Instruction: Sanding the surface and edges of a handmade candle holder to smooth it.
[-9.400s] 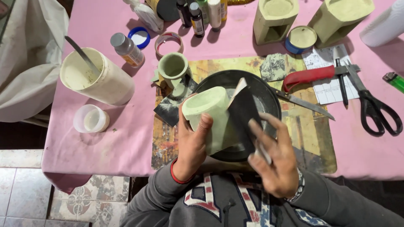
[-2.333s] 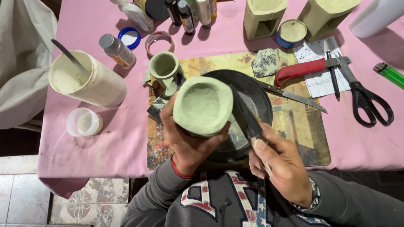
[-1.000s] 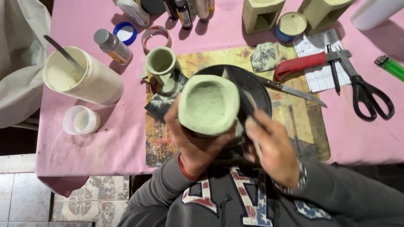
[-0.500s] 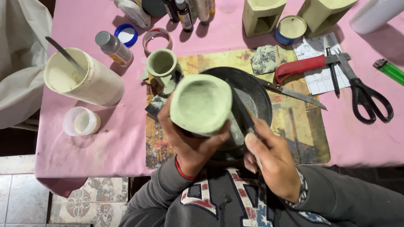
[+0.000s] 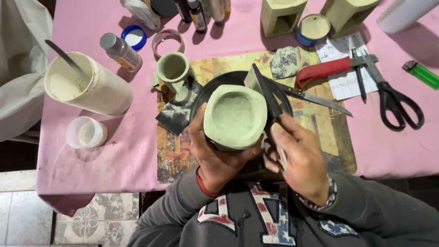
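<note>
Left hand (image 5: 215,155) grip clenched round green clay pot (image 5: 234,115); right hand (image 5: 299,160) grasping dark blade (image 5: 270,93) at rim, near worktop's front edge. Trimming step, seemingly; next calls for steady, shallow stroke.

The pale green, thick-walled clay pot (image 5: 235,116) is now sitting upright in the left hand (image 5: 215,153), its hollow mouth facing the camera, where earlier it was lying on its side. The right hand (image 5: 299,160) is now raising the thin dark blade (image 5: 269,93) beside the pot's rim, having come up from below.
</note>
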